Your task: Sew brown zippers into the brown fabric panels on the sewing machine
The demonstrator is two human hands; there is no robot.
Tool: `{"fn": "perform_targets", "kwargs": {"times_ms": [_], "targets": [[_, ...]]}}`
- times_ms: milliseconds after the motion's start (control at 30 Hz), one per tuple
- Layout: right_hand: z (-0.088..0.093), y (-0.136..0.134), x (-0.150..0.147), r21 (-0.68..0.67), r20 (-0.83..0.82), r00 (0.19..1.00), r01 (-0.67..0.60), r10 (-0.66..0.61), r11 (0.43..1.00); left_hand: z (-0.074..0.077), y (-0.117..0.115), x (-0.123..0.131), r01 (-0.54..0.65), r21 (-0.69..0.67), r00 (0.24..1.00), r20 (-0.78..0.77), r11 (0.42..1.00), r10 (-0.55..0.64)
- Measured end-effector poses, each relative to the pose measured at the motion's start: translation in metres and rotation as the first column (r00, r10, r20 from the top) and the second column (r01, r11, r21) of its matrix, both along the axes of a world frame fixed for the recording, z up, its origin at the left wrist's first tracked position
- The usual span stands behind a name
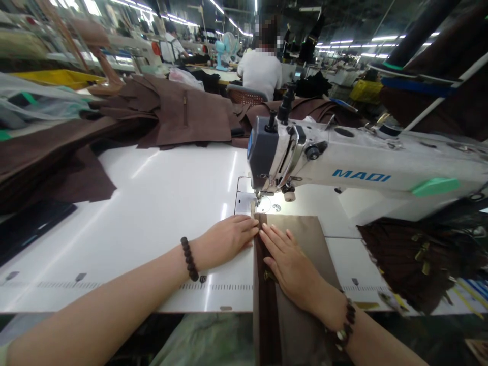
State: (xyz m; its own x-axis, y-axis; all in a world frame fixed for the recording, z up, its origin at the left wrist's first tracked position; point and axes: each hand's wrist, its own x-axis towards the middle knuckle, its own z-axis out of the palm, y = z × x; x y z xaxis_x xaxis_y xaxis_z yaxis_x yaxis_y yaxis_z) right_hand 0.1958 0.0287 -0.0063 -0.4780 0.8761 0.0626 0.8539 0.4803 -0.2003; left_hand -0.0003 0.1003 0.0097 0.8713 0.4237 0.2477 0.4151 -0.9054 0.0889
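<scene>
A brown fabric panel [310, 239] lies under the presser foot end of a white sewing machine [343, 157] and hangs over the table's front edge. Along its left side runs a dark zipper strip [269, 305] with a small brass-coloured pull [268, 275]. My left hand [229, 236] rests on the table, its outstretched fingertips touching the strip's left edge just in front of the needle area. Flat on the panel, fingers extended, is my right hand [295, 267], its fingertips beside the strip. The needle tip is too small to make out.
Brown fabric pieces [198, 117] are heaped along the table's far side and left. A dark phone-like slab [34, 229] lies at left. Dark zippers [412, 259] are bunched at right. Ahead, a person in white [261, 71] sits facing away.
</scene>
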Motion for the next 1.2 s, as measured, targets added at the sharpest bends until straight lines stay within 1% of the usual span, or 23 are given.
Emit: {"fn": "perform_targets", "kwargs": {"times_ms": [133,367,500,633,733,1033,1133,1200], "targets": [[-0.001,0.001,-0.001,0.008,0.031,0.999,-0.01,0.01,1.0,-0.002,0.002,-0.002,0.001,0.033,1.0,-0.014,0.999,-0.001],[-0.002,0.005,0.002,0.017,0.045,0.999,-0.014,0.013,1.0,-0.005,0.003,0.002,-0.015,0.034,0.998,-0.065,0.999,0.018],[-0.002,0.016,0.005,0.017,0.009,1.0,-0.007,0.007,1.0,-0.004,0.012,0.006,-0.037,0.038,0.995,-0.091,0.999,0.041],[-0.001,0.029,0.007,0.026,-0.042,0.999,-0.006,0.007,1.0,0.001,0.023,0.01,-0.05,0.028,0.992,-0.113,0.998,0.053],[-0.001,0.037,0.007,0.011,-0.05,0.999,0.004,-0.003,1.0,0.004,0.028,0.011,-0.059,0.01,0.989,-0.134,0.998,0.059],[0.001,0.042,0.007,-0.013,-0.049,0.999,0.017,-0.017,1.0,0.0,0.039,0.013,-0.061,-0.014,0.989,-0.137,0.998,0.059],[0.003,0.041,0.007,-0.021,-0.044,0.999,0.018,-0.019,1.0,0.003,0.034,0.012,-0.06,-0.003,0.989,-0.134,0.998,0.059],[0.005,0.041,0.007,-0.032,-0.035,0.999,0.015,-0.016,0.999,0.006,0.018,0.01,-0.062,0.002,0.99,-0.131,0.998,0.061]]}}
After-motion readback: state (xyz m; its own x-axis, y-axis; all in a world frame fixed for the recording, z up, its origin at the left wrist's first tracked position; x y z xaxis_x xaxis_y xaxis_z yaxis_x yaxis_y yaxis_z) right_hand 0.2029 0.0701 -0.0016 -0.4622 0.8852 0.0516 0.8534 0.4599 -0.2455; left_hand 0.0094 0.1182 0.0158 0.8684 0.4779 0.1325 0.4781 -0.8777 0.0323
